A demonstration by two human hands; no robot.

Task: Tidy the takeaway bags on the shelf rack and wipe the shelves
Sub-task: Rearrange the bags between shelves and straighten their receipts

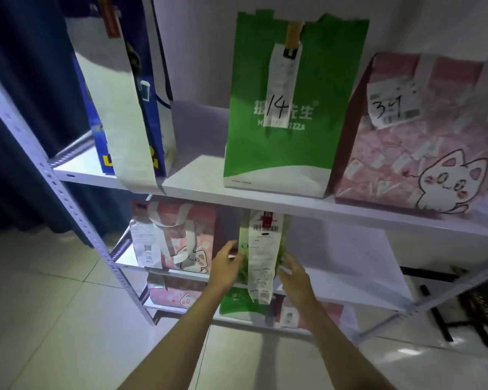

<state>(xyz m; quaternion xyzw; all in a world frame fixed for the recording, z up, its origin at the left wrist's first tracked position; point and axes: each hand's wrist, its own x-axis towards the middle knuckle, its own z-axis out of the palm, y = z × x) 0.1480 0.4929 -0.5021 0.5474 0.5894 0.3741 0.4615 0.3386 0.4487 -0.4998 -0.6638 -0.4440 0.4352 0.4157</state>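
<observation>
1. Pale floor tiles and a dark curtain sit at the far left, and in front of us stands the white metal shelf rack (76, 218) against a plain wall.
2. Up on the top shelf (197, 190), running left to right, we see a blue bag (133, 108) with a long white strip hanging over its front, then the green pizza bag (282, 114) marked 14, then the pink cat bag (414, 136) marked 34.
3. One level down, at the left, we have a second pink bag (178, 237) with white handles and a receipt stuck on it.
4. Now to the action: our left hand (226, 263) is on the left side of the middle green bag (244, 267), fingers lightly curled against its edge.
5. That bag stands on the middle shelf, and a long receipt (261, 257) clipped at the top covers most of its front.
6. Our right hand (292, 270) comes in on the bag's right side, fingers spread; whether it touches yet, we cannot tell.
7. We judge this to be the tidying step, with no cloth in sight, so wiping looks not yet begun.
8. Next we would need a firm two-sided hold to square or lift the bag without tearing that loose receipt.
9. Below, more bags crowd the bottom shelf (237, 319).
</observation>
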